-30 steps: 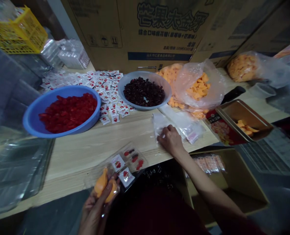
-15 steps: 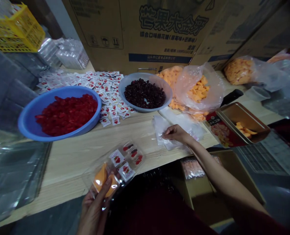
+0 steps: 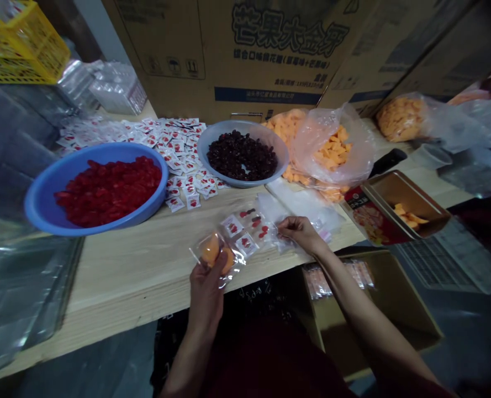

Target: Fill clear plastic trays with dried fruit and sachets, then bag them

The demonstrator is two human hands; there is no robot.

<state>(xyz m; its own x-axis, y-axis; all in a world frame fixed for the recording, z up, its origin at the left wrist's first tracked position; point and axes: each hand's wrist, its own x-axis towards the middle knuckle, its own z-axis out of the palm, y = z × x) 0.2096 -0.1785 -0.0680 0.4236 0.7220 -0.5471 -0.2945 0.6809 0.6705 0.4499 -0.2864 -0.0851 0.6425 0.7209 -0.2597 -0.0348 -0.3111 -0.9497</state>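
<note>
My left hand (image 3: 207, 287) grips one end of a clear plastic tray (image 3: 237, 237) that holds orange fruit pieces, small white sachets and red bits. It is held just above the wooden table's (image 3: 137, 265) front edge. My right hand (image 3: 299, 232) pinches a clear plastic bag (image 3: 284, 213) at the tray's far end, where a pile of such bags lies on the table.
A blue bowl of red fruit (image 3: 96, 188) stands at the left and a grey-blue bowl of dark berries (image 3: 243, 155) in the middle, with white sachets (image 3: 179, 149) scattered between. Bags of orange pieces (image 3: 332, 149), a metal tin (image 3: 406, 204) and cardboard boxes (image 3: 270, 50) are behind. An open carton (image 3: 378, 298) sits below.
My left hand has carried the filled tray up and to the right, to meet my right hand. My right hand has lifted a bag's edge from the pile.
</note>
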